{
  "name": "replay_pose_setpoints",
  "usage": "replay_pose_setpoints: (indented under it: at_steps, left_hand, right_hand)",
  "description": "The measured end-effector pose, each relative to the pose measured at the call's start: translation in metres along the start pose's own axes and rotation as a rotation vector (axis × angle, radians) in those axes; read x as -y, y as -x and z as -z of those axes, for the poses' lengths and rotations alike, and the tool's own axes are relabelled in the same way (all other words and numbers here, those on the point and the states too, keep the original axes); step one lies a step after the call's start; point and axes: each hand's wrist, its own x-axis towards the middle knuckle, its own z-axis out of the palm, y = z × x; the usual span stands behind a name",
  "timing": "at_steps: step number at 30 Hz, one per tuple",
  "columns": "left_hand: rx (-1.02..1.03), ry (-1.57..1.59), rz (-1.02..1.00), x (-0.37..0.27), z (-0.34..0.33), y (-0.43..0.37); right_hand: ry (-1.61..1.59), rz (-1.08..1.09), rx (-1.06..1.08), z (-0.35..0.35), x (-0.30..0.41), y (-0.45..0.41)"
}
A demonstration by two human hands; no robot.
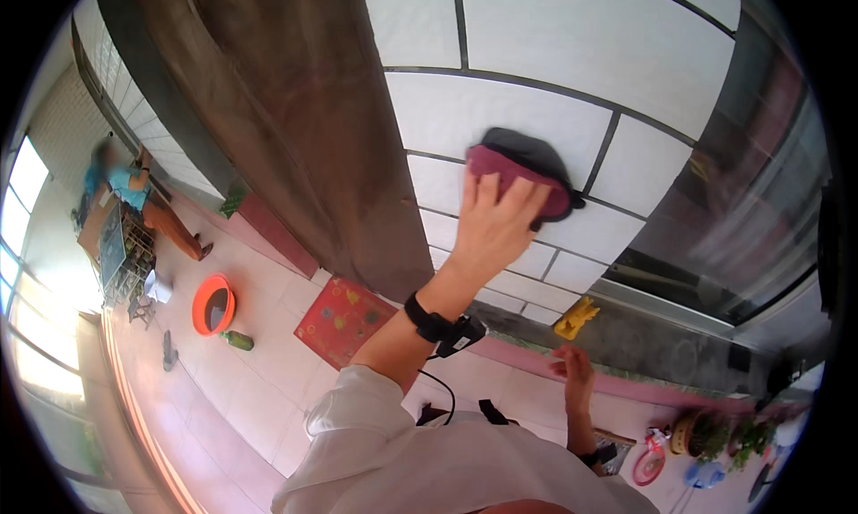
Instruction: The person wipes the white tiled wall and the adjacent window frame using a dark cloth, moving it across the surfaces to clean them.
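My left hand (pixel 496 226) presses a maroon and black cloth pad (pixel 519 172) flat against the white tiled wall (pixel 536 105). Its fingers are spread over the maroon side, and the pad's edges look slightly blurred. Lower down and to the right, my right hand (pixel 573 370) hangs in front of the grey ledge, empty, with the fingers loosely bent and apart. Just above it, a crumpled yellow cloth or glove (pixel 575 318) lies on the ledge (pixel 643 343), apart from the hand.
A brown curtain (pixel 288 125) hangs left of the tiles; a glass window (pixel 730 232) is at right. On the floor are a red mat (pixel 342 319), an orange basin (pixel 214 304) with dark liquid, and a green bottle (pixel 238 340). Another person (pixel 144 192) stands far left. Potted plants (pixel 710 437) stand lower right.
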Motion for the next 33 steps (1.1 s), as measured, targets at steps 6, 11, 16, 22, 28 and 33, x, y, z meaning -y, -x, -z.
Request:
replay_pose_setpoints:
  at_steps: [6, 11, 16, 22, 28, 33]
  left_hand:
    - [-0.276, -0.132, 0.273, 0.063, 0.020, -0.020]
    - [-0.037, -0.131, 0.170, 0.008, 0.009, -0.008]
    - [-0.013, 0.090, -0.076, -0.055, -0.015, -0.008]
    - [-0.027, 0.327, -0.272, -0.062, -0.012, -0.008]
    - [0.531, 1.157, 0.007, -0.046, 0.008, 0.065]
    - [0.809, 2.082, 1.351, -0.034, 0.022, 0.092]
  right_hand:
    - [-0.003, -0.013, 0.078, -0.016, 0.009, -0.003]
    - [-0.029, -0.016, 0.080, -0.013, 0.004, -0.002]
    - [0.007, 0.000, 0.115, -0.014, 0.005, -0.005]
    - [-0.020, 0.002, 0.047, -0.010, 0.016, 0.001]
    - [-0.284, 0.107, 0.283, -0.010, 0.052, 0.002]
    - [-0.594, 0.009, 0.479, -0.044, 0.089, -0.007]
